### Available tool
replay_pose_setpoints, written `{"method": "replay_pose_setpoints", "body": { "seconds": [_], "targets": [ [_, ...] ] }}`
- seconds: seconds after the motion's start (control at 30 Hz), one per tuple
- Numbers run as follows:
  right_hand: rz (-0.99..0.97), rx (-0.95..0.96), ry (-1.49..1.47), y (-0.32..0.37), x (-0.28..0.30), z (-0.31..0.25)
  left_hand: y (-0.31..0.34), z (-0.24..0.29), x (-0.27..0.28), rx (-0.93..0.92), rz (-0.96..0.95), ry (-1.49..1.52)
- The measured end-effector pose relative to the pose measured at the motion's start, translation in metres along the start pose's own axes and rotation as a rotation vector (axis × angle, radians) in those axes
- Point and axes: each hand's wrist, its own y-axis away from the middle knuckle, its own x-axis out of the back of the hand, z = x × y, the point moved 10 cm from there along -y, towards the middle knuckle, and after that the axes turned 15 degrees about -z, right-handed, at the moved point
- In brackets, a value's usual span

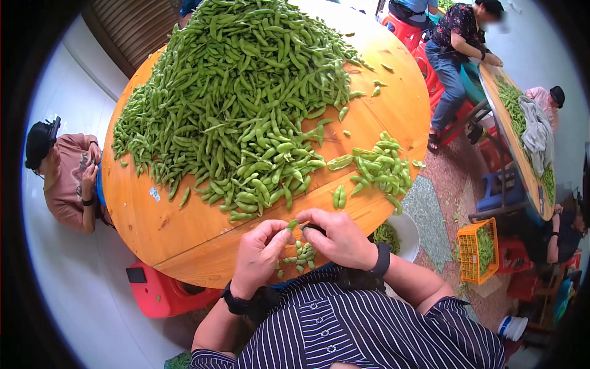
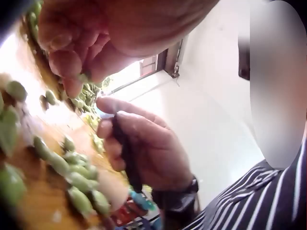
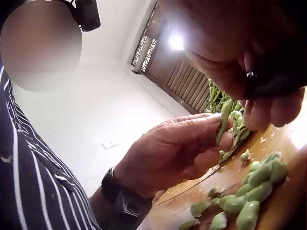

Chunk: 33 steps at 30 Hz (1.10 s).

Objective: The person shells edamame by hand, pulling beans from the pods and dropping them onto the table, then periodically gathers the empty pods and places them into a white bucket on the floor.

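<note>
My left hand [image 1: 261,252] pinches a green soybean pod [image 3: 224,120] between thumb and fingers over the near edge of the round table. Beside it, my right hand [image 1: 339,240] grips a slim black tool [image 2: 127,155]; its working end does not show. The fingertips of both hands are close together at the pod. Below the hands lies a small heap of shelled green beans [image 1: 301,258] on the wood. A large mound of soybean pods [image 1: 246,92] covers much of the tabletop, and a smaller pile of pods [image 1: 381,169] lies to the right.
The round wooden table [image 1: 203,246] fills the middle. A pale bowl [image 1: 410,237] with green contents stands below its right edge, and a red stool [image 1: 163,295] at lower left. An orange crate [image 1: 470,255] is on the floor. Several people sit or stand around.
</note>
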Motion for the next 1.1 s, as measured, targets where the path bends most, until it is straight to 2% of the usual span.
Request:
{"method": "replay_pose_setpoints", "body": {
  "seconds": [0.03, 0.07, 0.2, 0.4, 0.47, 0.5, 0.57, 0.7, 0.77, 0.8, 0.87, 0.9, 0.97, 1.0, 1.07, 1.1],
  "targets": [
    [-0.032, -0.010, -0.040, -0.001, -0.003, 0.002, -0.001, -0.006, -0.007, 0.020, -0.044, 0.177],
    [-0.064, -0.021, -0.080, -0.002, -0.007, 0.004, -0.001, -0.008, -0.011, 0.023, -0.047, 0.232],
    [-0.060, -0.043, -0.156, 0.000, -0.007, 0.010, -0.001, -0.016, -0.012, 0.050, -0.063, 0.282],
    [-0.067, -0.027, -0.073, 0.002, -0.002, 0.003, 0.000, -0.021, -0.015, 0.075, -0.097, 0.421],
    [-0.099, -0.145, -0.125, 0.002, -0.003, 0.013, 0.000, -0.023, -0.014, 0.075, -0.086, 0.424],
    [-0.100, -0.146, -0.125, 0.002, -0.004, 0.014, 0.000, -0.022, -0.015, 0.076, -0.086, 0.425],
    [-0.026, -0.028, 0.007, 0.002, 0.002, 0.003, 0.000, -0.018, -0.017, 0.077, -0.088, 0.332],
    [0.003, 0.004, 0.085, 0.002, -0.002, 0.003, 0.001, -0.017, -0.021, 0.052, -0.084, 0.309],
    [0.059, 0.040, 0.205, 0.005, -0.003, -0.001, 0.003, -0.012, -0.021, 0.038, -0.045, 0.143],
    [0.060, 0.038, 0.205, 0.004, -0.004, -0.001, 0.003, -0.015, -0.022, 0.039, -0.046, 0.143],
    [0.069, 0.035, 0.146, 0.004, -0.003, -0.002, 0.004, -0.004, -0.019, -0.076, -0.017, -0.115],
    [0.069, 0.035, 0.146, 0.004, -0.003, 0.000, 0.003, -0.003, -0.018, -0.076, -0.017, -0.115],
    [0.047, 0.123, 0.086, 0.003, -0.004, -0.001, 0.000, -0.018, -0.021, 0.038, -0.089, 0.282],
    [0.047, 0.123, 0.085, 0.003, -0.003, -0.001, 0.000, -0.017, -0.017, 0.039, -0.088, 0.282],
    [-0.055, 0.082, -0.104, 0.000, -0.007, 0.007, 0.002, -0.030, -0.023, 0.171, -0.195, 0.536],
    [-0.055, 0.082, -0.104, 0.000, -0.005, 0.007, 0.001, -0.031, -0.020, 0.172, -0.194, 0.536]
  ]
}}
